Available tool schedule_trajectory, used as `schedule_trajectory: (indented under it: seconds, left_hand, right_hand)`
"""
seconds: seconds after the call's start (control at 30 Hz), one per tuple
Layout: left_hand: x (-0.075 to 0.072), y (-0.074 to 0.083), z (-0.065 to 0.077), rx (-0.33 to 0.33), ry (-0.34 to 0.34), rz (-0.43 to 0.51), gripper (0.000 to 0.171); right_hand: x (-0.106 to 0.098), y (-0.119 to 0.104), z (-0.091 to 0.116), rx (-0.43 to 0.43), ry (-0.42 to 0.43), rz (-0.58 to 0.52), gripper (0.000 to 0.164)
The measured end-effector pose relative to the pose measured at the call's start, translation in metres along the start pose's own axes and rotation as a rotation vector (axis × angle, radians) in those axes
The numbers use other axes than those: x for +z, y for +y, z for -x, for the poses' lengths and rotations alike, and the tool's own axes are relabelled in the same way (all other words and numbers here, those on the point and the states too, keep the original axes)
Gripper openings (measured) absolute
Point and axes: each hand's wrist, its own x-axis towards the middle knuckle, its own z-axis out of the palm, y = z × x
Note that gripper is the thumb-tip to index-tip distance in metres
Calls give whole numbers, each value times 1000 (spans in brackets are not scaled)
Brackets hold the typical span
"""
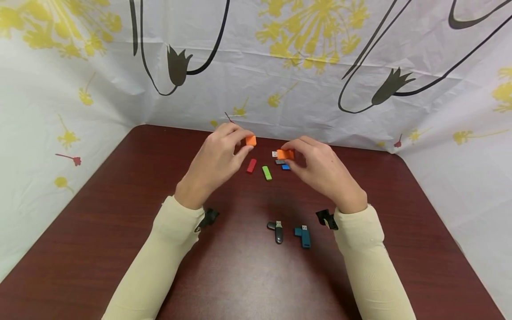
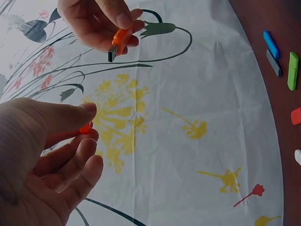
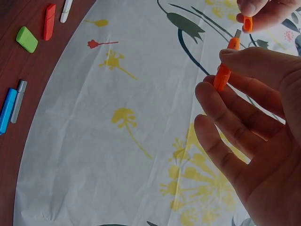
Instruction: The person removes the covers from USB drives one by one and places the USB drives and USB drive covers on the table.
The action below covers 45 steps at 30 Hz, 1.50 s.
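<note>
Between thumb and fingers, my left hand (image 1: 218,155) pinches an orange cap (image 1: 250,141) above the far part of the table. To its right, my right hand (image 1: 320,166) pinches an orange USB flash drive (image 1: 285,154), its bare metal plug pointing left toward the cap. Cap and drive are apart, with a gap between them. In the right wrist view the drive (image 3: 223,75) lies under the thumb, plug outward. Most of the cap (image 2: 85,128) is hidden by fingers in the left wrist view.
Beneath the hands lie a red drive (image 1: 251,166), a green drive (image 1: 266,173), a grey one (image 1: 279,162) and a blue one (image 1: 286,167). A white stick (image 3: 66,10) lies beside the red one. Nearer are uncapped black (image 1: 278,233) and teal (image 1: 305,238) drives with their caps.
</note>
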Motion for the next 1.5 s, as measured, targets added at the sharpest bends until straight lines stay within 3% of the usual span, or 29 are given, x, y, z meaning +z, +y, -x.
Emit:
schedule_trajectory:
  seconds: [0.27, 0.43, 0.73, 0.97, 1.23, 1.5]
  left_hand:
    - [1, -2, 0, -7, -8, -7, 23]
    - [2, -3, 0, -8, -19, -9, 23]
    - [5, -2, 1, 3, -32, -11, 22]
    - [5, -2, 2, 16, -24, -23, 21]
    - [5, -4, 2, 19, -26, -31, 23]
    - [5, -4, 2, 16, -40, -28, 23]
  right_hand:
    - [1, -1, 0, 38, -22, -13, 27]
    - [6, -6, -1, 59, -98, -35, 22]
    - [23, -17, -1, -7, -214, -28, 9]
    - [34, -26, 1, -10, -264, -1, 16]
    - [51, -39, 4, 19, -415, 47, 15]
    - [70, -54, 9, 31, -545, 17, 21]
